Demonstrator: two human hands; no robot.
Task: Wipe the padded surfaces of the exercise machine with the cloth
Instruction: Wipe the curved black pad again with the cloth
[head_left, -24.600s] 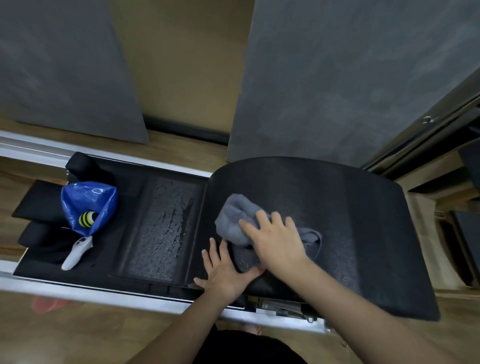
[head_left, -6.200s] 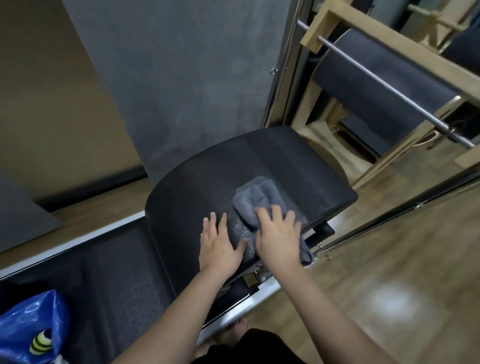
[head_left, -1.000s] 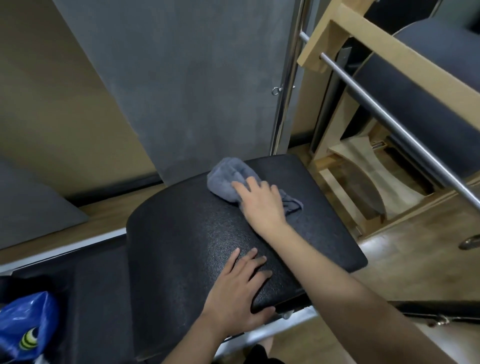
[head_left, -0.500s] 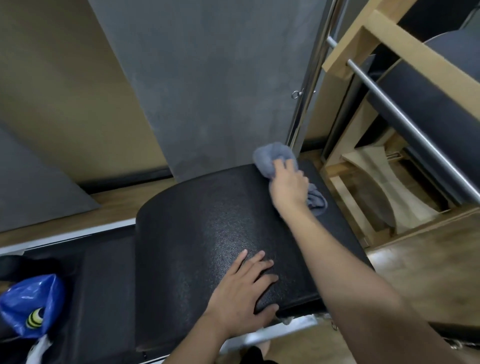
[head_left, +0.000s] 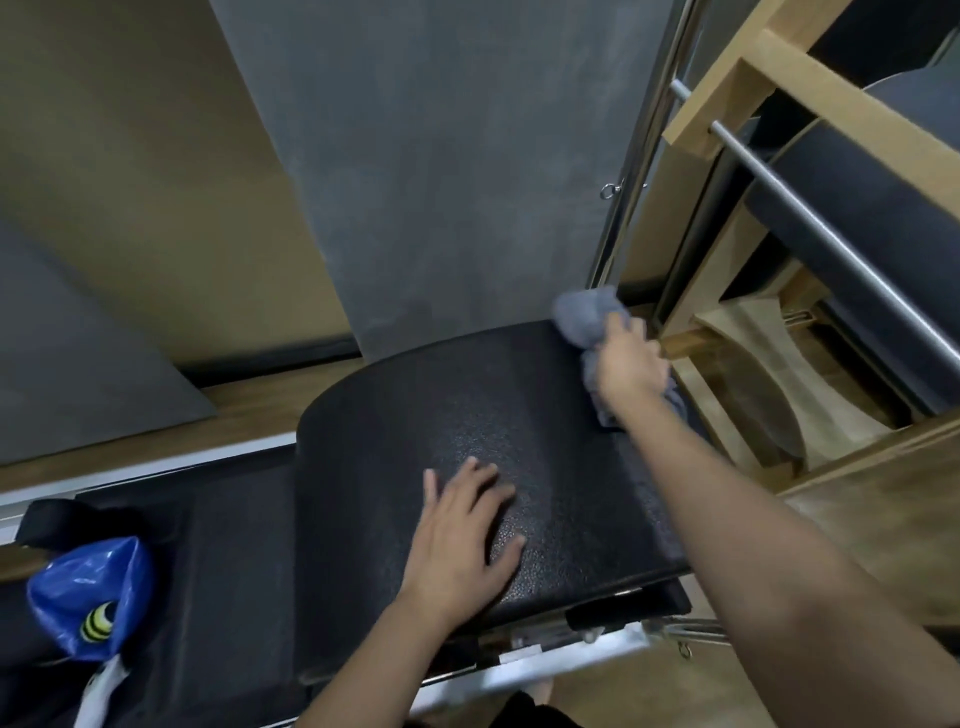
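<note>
A curved black padded box (head_left: 415, 415) lies across the exercise machine in the middle of the head view. My right hand (head_left: 628, 364) grips a bunched grey cloth (head_left: 584, 317) at the pad's far right corner, by the edge. Part of the cloth hangs below my palm. My left hand (head_left: 462, 530) rests flat on the pad's near half, fingers spread, holding nothing. A lower black padded carriage (head_left: 228, 561) extends to the left.
A blue plastic bag (head_left: 88, 592) with a yellow-and-black striped item sits on the carriage at the left. A wooden frame with a steel bar (head_left: 810, 218) stands close on the right. A grey wall panel (head_left: 441, 171) rises behind the pad. Wooden floor (head_left: 857, 525) lies at the right.
My right hand has slid the cloth from the pad's far middle out to its far right corner. My left hand has stayed flat on the near part of the pad.
</note>
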